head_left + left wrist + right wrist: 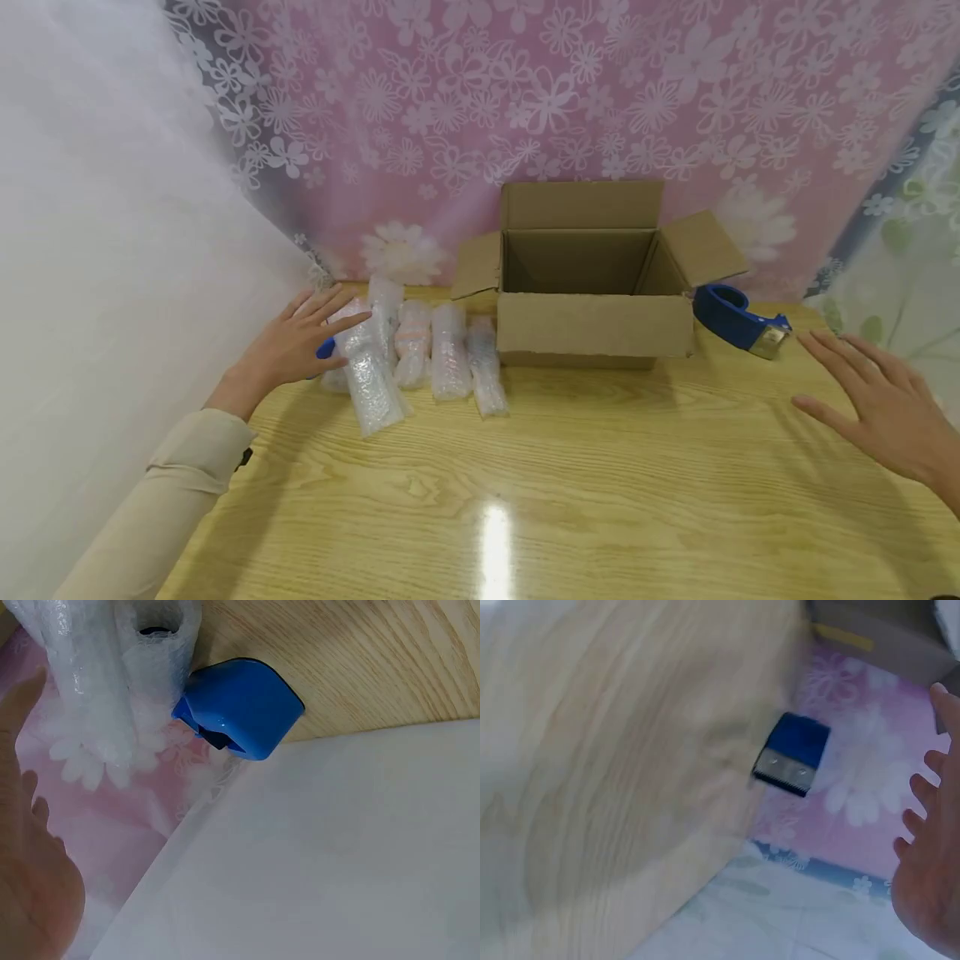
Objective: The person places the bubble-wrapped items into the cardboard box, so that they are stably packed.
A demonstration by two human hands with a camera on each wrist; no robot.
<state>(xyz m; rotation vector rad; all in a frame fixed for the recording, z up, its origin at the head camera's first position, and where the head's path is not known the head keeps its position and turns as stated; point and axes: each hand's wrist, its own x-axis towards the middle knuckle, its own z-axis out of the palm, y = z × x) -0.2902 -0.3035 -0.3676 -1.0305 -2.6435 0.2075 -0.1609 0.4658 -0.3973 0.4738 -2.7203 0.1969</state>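
Observation:
My left hand, fingers spread, hovers by several bubble-wrapped bundles on the left of the table; it holds nothing. Whether its fingertips touch the nearest bundle I cannot tell. Partly hidden behind that hand is a blue plastic object, seen better in the left wrist view. To the right, my right hand is held out with straight fingers and grips nothing. Just beyond its fingertips lies a blue tape dispenser with a metal end, also visible in the right wrist view.
A cardboard box stands at the back middle with its flaps folded outward; no contents show in the visible part of its inside. Behind the wooden table hangs a pink flowered curtain. A white surface rises at the left.

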